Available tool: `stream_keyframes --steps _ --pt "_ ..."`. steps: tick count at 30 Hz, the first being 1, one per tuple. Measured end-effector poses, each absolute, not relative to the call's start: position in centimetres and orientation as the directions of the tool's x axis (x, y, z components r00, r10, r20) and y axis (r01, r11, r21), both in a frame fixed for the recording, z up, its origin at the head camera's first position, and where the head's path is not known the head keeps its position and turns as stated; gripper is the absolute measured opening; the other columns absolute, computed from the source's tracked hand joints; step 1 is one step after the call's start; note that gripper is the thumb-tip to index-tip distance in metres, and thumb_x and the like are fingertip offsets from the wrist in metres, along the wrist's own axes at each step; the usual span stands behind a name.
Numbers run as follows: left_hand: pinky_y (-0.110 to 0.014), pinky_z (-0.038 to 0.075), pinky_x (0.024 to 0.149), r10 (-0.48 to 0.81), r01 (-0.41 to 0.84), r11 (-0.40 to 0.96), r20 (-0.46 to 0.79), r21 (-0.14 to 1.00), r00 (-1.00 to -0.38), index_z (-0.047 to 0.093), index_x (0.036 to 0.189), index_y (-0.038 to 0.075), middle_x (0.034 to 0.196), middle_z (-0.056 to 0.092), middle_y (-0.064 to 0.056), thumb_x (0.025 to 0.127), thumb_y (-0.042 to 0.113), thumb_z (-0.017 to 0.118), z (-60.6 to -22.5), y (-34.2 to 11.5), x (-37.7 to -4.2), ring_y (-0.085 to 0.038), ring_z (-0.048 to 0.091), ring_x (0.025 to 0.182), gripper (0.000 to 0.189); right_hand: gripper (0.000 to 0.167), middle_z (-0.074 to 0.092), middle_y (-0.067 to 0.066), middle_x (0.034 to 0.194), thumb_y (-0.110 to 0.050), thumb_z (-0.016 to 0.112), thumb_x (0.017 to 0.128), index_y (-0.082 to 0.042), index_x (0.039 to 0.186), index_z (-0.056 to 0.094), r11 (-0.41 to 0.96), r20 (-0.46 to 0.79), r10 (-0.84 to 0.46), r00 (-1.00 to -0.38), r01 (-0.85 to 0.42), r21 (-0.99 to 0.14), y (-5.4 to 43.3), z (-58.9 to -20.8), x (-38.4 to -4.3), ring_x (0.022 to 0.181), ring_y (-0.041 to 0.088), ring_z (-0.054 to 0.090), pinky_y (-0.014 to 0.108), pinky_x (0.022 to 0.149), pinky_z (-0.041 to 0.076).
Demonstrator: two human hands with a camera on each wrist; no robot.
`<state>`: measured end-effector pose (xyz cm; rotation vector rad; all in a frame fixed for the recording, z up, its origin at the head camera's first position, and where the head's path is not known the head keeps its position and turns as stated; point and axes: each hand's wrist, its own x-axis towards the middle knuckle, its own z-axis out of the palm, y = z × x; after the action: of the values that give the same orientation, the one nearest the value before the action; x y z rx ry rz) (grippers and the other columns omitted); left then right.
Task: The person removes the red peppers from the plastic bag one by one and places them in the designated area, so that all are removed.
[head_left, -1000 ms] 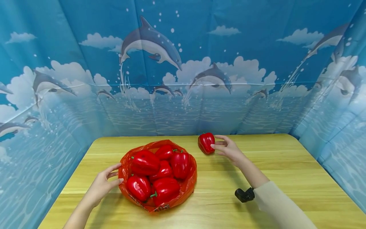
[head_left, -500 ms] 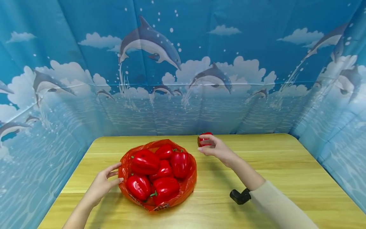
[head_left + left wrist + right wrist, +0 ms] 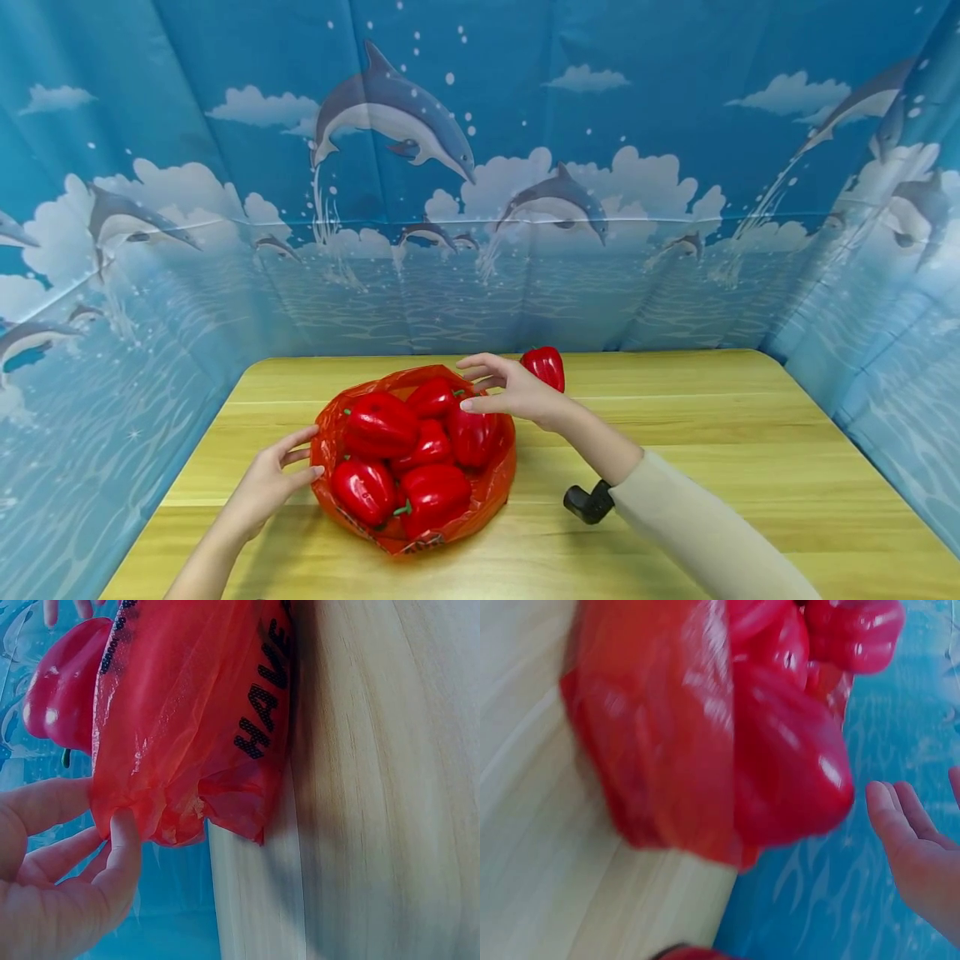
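A red plastic bag [image 3: 487,512] with its mouth rolled open stands on the table, holding several glossy red bell peppers [image 3: 381,425] with green stems. At its left side my left hand [image 3: 262,483] holds the bag's edge; in the left wrist view the thumb [image 3: 126,840] lies on the film and other fingertips are hidden behind it. My right hand [image 3: 517,392] hovers over the bag's back right rim, fingers spread and nothing in them. One more bell pepper [image 3: 546,367] lies on the table behind the right hand, partly covered by it.
The yellow wood-grain table [image 3: 712,425] reaches back to a blue dolphin-print curtain [image 3: 480,283], which also hangs along both sides. A black wrist-worn device [image 3: 588,502] sticks out from the right sleeve [image 3: 690,517].
My right hand has moved left from beside the lone bell pepper, passing in front of it, to above the bag. The pepper stays put on the table. My left hand keeps its place.
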<state>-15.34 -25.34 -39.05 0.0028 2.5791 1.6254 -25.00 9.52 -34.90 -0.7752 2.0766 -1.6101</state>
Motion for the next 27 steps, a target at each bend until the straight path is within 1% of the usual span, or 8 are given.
stream_keyframes --steps 2,4,7,10,14,17,24,27 --pt "-0.031 0.052 0.081 0.049 -0.05 0.432 -0.079 0.901 -0.996 0.036 0.138 -0.006 0.139 0.037 -0.027 0.085 0.0 0.062 -39.1 -25.3 -15.4 -0.042 0.042 0.121 0.06 0.056 0.044 0.017 0.135 -0.013 0.068 0.084 -0.01 0.135 0.045 0.172 0.033 -0.664 -0.747 -0.196 -0.965 8.5 -34.8 -25.0 0.12 0.042 0.041 0.039 0.086 0.05" --pt "-0.031 0.052 0.081 0.048 -0.05 0.433 -0.078 0.9 -0.996 0.036 0.138 -0.006 0.139 0.037 -0.027 0.085 0.001 0.062 -39.1 -25.4 -15.4 -0.042 0.042 0.121 0.06 0.055 0.046 0.014 0.133 -0.013 0.068 0.084 -0.011 0.135 0.045 0.179 0.038 -0.676 -0.736 -0.215 -0.96 7.6 -34.8 -25.0 0.12 0.04 0.042 0.038 0.088 0.048" --pt "-0.031 0.052 0.081 0.048 -0.049 0.432 -0.077 0.9 -0.996 0.037 0.138 -0.006 0.139 0.037 -0.027 0.085 0.0 0.062 -39.1 -25.4 -15.5 -0.042 0.042 0.121 0.06 0.053 0.048 0.009 0.131 -0.015 0.069 0.084 -0.014 0.133 0.048 0.216 0.035 -0.685 -0.728 -0.248 -0.944 6.2 -34.9 -25.0 0.118 0.032 0.046 0.037 0.089 0.047" --pt "-0.031 0.052 0.081 0.049 -0.049 0.43 -0.077 0.902 -0.996 0.036 0.138 -0.006 0.139 0.038 -0.026 0.085 0.001 0.062 -39.1 -25.4 -15.5 -0.042 0.042 0.121 0.06 0.053 0.049 0.007 0.13 -0.017 0.07 0.083 -0.016 0.132 0.049 0.253 0.016 -0.695 -0.719 -0.265 -0.931 4.9 -34.9 -25.0 0.119 0.03 0.046 0.034 0.089 0.047" --pt "-0.03 0.052 0.08 0.052 -0.047 0.423 -0.076 0.905 -0.996 0.036 0.138 -0.007 0.138 0.038 -0.027 0.085 0.001 0.063 -39.1 -25.4 -15.5 -0.042 0.042 0.12 0.06 0.053 0.047 0.012 0.133 -0.016 0.07 0.083 -0.014 0.132 0.05 0.247 -0.006 -0.702 -0.712 -0.236 -0.94 3.3 -34.7 -25.0 0.122 0.034 0.043 0.034 0.088 0.047" --pt "-0.029 0.052 0.08 0.057 -0.042 0.415 -0.072 0.909 -0.996 0.036 0.138 -0.008 0.138 0.039 -0.027 0.084 0.0 0.063 -39.2 -25.3 -15.4 -0.042 0.042 0.12 0.06 0.053 0.045 0.015 0.135 -0.015 0.071 0.082 -0.014 0.132 0.051 0.232 -0.014 -0.694 -0.72 -0.204 -0.951 2.4 -34.9 -25.0 0.121 0.032 0.043 0.034 0.087 0.047" --pt "-0.028 0.051 0.079 0.057 -0.035 0.413 -0.064 0.91 -0.996 0.036 0.138 -0.008 0.137 0.04 -0.028 0.084 -0.001 0.062 -39.1 -25.3 -15.4 -0.042 0.042 0.119 0.06 0.055 0.047 0.008 0.132 -0.013 0.073 0.08 -0.014 0.131 0.052 0.236 -0.026 -0.689 -0.724 -0.191 -0.953 0.9 -35.5 -24.9 0.118 0.023 0.044 0.032 0.086 0.047" --pt "-0.028 0.052 0.079 0.056 -0.04 0.417 -0.07 0.908 -0.996 0.036 0.138 -0.008 0.137 0.039 -0.028 0.084 -0.001 0.062 -39.1 -25.3 -15.4 -0.042 0.042 0.119 0.06 0.053 0.05 0.003 0.129 -0.012 0.073 0.08 -0.017 0.129 0.054 0.237 -0.02 -0.693 -0.721 -0.201 -0.95 0.4 -35.8 -24.8 0.116 0.021 0.045 0.031 0.084 0.048"
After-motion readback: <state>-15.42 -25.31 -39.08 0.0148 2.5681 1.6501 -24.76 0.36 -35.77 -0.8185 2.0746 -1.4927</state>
